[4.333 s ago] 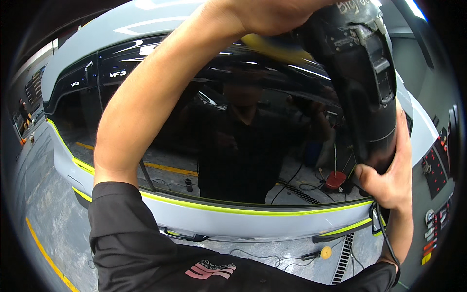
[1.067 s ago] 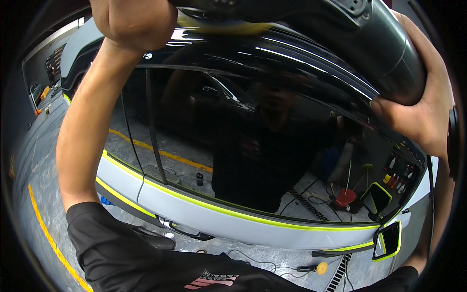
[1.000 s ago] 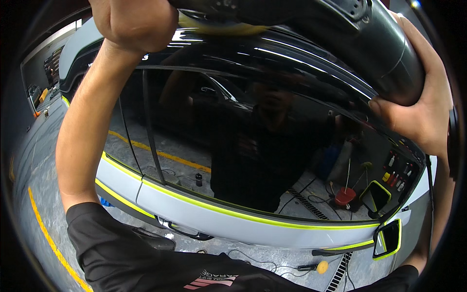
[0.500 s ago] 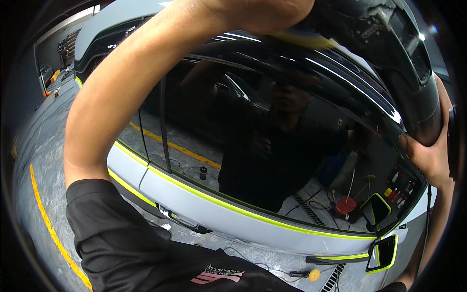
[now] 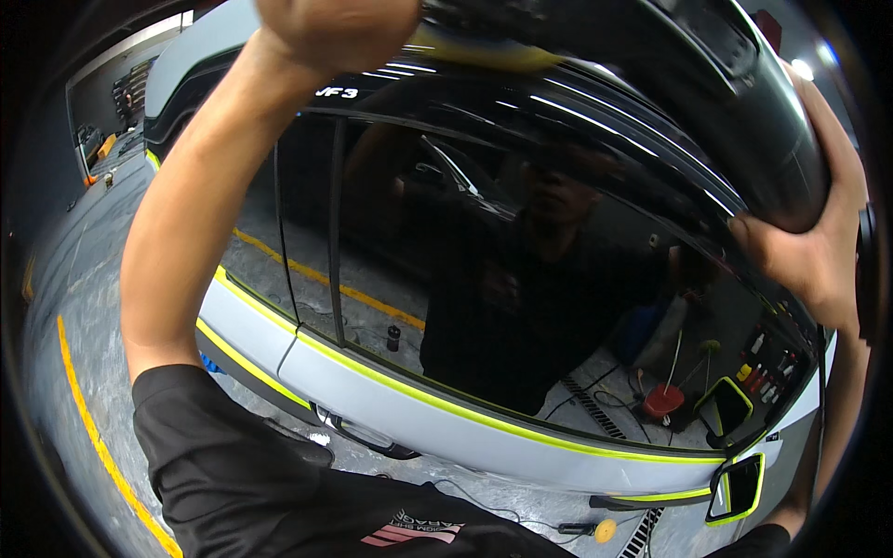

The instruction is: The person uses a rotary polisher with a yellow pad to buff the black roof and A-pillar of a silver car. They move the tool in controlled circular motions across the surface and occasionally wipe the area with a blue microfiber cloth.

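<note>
A big black power polisher [image 5: 707,102] stretches across the top of the view, its yellow foam pad [image 5: 484,54] pressed on the glossy black roof edge of a car [image 5: 558,121]. My left hand [image 5: 339,33] grips the front of the machine near the pad, arm raised from the lower left. My right hand [image 5: 819,242] wraps the machine's rear body at the right. Below them the dark side windows [image 5: 484,307] mirror a person and the workshop.
The car's pale grey door panel [image 5: 446,418] carries a yellow-green trim stripe [image 5: 465,409] and a door handle [image 5: 367,437]. A side mirror [image 5: 739,484] sits at the lower right. The grey floor [image 5: 65,279] at the left has a yellow painted line [image 5: 93,437].
My view and arms have shifted along the roof: the polisher swung across the top, and my left hand shows again at the top centre-left after being mostly out of frame.
</note>
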Demonstrator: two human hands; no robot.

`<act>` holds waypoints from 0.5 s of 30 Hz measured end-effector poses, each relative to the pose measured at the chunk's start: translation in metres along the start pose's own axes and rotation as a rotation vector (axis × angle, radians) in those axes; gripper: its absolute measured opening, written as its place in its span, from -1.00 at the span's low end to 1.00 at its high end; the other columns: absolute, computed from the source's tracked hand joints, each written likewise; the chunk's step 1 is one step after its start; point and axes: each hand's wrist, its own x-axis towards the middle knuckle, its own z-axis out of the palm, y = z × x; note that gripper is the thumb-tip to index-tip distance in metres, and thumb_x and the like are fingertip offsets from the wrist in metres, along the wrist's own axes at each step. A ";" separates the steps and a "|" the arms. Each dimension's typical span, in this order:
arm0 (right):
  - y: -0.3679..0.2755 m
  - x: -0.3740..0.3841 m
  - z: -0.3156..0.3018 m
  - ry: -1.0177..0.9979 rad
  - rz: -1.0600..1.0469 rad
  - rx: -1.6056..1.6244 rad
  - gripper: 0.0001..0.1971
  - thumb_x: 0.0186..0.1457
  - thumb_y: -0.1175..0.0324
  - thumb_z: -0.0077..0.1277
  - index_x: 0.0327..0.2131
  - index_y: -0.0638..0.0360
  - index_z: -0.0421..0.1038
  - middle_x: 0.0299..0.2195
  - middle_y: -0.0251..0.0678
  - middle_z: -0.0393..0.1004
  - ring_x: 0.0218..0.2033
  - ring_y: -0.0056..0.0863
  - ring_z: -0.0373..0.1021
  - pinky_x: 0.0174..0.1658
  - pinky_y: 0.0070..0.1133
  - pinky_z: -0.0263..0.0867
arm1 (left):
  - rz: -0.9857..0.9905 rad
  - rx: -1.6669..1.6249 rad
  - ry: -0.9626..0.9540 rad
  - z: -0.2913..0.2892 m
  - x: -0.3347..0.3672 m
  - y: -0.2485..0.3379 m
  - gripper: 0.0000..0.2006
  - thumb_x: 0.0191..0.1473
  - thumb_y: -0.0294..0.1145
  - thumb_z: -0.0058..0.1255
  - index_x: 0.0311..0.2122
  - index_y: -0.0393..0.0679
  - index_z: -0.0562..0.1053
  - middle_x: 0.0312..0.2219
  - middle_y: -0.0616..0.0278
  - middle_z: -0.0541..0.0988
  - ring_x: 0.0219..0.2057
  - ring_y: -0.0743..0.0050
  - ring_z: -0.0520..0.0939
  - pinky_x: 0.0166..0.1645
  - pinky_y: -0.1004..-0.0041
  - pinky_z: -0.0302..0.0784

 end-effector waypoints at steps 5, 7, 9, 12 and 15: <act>-0.016 0.013 -0.010 -0.035 0.070 -0.020 0.09 -0.45 0.27 0.29 0.35 -0.01 0.16 0.13 -0.06 0.39 0.12 -0.04 0.40 0.29 -0.23 0.31 | 0.077 -0.105 0.034 -0.015 -0.010 -0.022 -0.52 0.31 -0.12 -0.41 -0.06 -0.38 0.40 -0.35 0.01 0.58 -0.38 0.40 0.58 -0.30 0.45 0.50; -0.016 0.011 -0.014 -0.041 0.073 -0.020 0.09 -0.45 0.26 0.29 0.35 0.01 0.17 0.12 -0.05 0.40 0.11 -0.05 0.41 0.28 -0.24 0.32 | 0.089 -0.075 -0.004 -0.016 -0.010 -0.021 -0.51 0.32 -0.12 -0.42 -0.06 -0.39 0.40 -0.34 -0.02 0.57 -0.37 0.39 0.58 -0.33 0.44 0.51; -0.013 0.006 -0.018 -0.053 0.077 -0.016 0.09 -0.46 0.26 0.28 0.34 0.04 0.18 0.12 -0.05 0.41 0.10 -0.06 0.42 0.26 -0.25 0.32 | 0.202 -0.094 -0.073 -0.024 -0.006 -0.027 -0.52 0.34 -0.15 -0.44 -0.05 -0.42 0.39 -0.31 -0.06 0.56 -0.37 0.38 0.58 -0.37 0.45 0.52; -0.012 -0.001 -0.023 -0.066 0.085 -0.002 0.08 -0.46 0.25 0.28 0.33 0.07 0.20 0.10 -0.03 0.42 0.09 -0.08 0.43 0.24 -0.28 0.33 | 0.568 0.069 0.108 0.007 -0.007 -0.043 -0.59 0.38 -0.24 -0.41 0.03 -0.40 0.34 -0.26 -0.14 0.54 -0.38 0.36 0.58 -0.42 0.47 0.55; 0.002 -0.019 -0.031 -0.075 0.124 -0.001 0.07 -0.47 0.25 0.27 0.32 0.10 0.21 0.09 -0.02 0.43 0.07 -0.09 0.44 0.22 -0.30 0.34 | 0.702 0.047 -0.090 0.017 0.012 -0.027 -0.65 0.38 -0.35 -0.32 0.15 -0.32 0.27 -0.22 -0.22 0.53 -0.38 0.34 0.58 -0.46 0.47 0.59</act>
